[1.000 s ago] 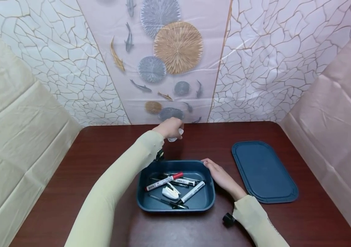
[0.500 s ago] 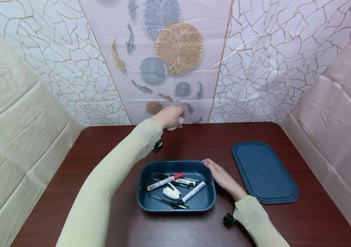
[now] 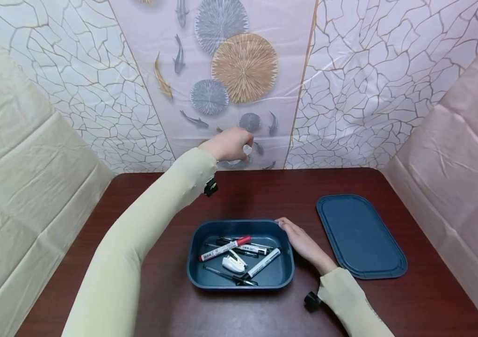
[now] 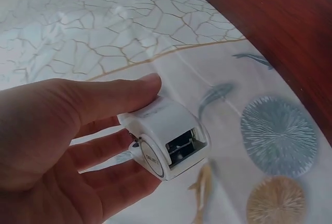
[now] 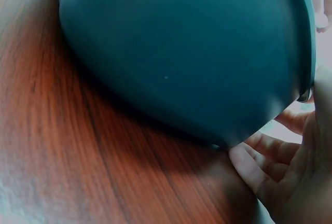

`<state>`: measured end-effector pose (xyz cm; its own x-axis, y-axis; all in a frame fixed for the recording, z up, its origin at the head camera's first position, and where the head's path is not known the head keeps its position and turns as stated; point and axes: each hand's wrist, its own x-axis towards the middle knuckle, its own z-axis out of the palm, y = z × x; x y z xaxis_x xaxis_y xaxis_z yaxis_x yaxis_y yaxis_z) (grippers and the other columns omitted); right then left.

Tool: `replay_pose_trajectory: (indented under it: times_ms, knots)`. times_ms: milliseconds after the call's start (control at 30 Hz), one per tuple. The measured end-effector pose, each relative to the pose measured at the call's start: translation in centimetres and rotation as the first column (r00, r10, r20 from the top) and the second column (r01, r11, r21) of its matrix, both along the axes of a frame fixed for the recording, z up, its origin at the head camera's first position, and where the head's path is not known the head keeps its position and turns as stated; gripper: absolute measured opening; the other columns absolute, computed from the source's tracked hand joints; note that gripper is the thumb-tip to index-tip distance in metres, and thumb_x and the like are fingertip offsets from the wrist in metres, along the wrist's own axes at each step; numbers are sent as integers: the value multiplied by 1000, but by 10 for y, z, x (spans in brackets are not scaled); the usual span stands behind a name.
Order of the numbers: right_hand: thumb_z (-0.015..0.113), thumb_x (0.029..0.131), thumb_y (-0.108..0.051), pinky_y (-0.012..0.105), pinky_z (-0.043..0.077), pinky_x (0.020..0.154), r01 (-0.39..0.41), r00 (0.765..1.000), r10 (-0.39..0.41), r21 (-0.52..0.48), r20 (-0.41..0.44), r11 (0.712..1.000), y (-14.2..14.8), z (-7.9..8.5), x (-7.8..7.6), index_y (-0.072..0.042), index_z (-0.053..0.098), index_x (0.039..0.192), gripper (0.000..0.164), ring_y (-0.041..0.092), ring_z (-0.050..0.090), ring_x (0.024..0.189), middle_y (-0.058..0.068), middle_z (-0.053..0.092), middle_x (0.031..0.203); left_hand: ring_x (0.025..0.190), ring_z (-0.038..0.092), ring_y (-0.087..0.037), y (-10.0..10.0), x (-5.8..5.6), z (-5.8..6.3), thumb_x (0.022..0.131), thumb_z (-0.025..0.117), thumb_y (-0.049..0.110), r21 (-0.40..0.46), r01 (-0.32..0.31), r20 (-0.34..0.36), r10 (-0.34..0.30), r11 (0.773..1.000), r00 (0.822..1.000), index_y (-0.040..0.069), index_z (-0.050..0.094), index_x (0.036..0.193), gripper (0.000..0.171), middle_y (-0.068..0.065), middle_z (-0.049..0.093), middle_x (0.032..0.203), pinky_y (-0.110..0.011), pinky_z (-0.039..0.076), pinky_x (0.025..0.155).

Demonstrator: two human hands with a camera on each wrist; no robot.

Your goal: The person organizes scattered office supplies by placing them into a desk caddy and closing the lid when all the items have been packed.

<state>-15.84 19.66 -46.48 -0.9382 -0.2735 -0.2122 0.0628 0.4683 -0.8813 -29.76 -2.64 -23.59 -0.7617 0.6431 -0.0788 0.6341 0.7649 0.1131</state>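
Observation:
High beyond the table's far edge, my left hand [image 3: 231,144] pinches a small white rounded device [image 4: 168,136] with a disc-shaped side and a dark rectangular opening. In the left wrist view the thumb lies on top of it and the fingers support it from below. My right hand [image 3: 300,241] holds the right far corner of an open blue box [image 3: 194,274], with its thumb low on the outer wall. In the box lie a red-capped marker [image 3: 222,250], a white marker [image 3: 264,263], a white stapler-like item [image 3: 234,263] and several black pens [image 3: 226,274].
A blue lid [image 3: 361,236] lies flat on the dark red-brown table [image 3: 171,299], right of the box. Patterned cloth [image 3: 348,93] hangs behind the table's far edge, and pale panels [image 3: 453,154] close off both sides.
My left hand has risen and moved slightly further from the box with the white device in it. The right hand, the box and its contents have stayed in place.

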Motion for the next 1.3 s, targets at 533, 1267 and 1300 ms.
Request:
replay_pose_trajectory:
  times_ms: [533,1267,1300]
  knots:
    - [29,111,-39,56,32,111,-7,1000,7,-7,-14,1000,2,1,-2,-7,51,141,49,33,45,135,15,53,142,107,62,-27,-3,37,22,89,74,12,-19,55,-42,-55,998,998,6,67,116,29,-9,63,118,-39,47,95]
    - [27,111,-40,54,34,110,-3,1000,3,-30,16,1000,1,-1,-3,-10,53,139,49,30,48,132,12,55,139,99,65,-15,-1,123,-51,90,79,21,-1,318,10,-318,948,948,10,68,121,35,-4,64,113,-31,53,89]
    - [28,111,-40,54,34,110,-4,1000,5,-31,18,1000,0,-1,-3,-10,53,139,48,30,48,132,12,55,140,100,64,-15,0,127,-56,90,79,21,1,333,17,-333,943,943,10,68,121,35,-4,64,113,-30,53,89]
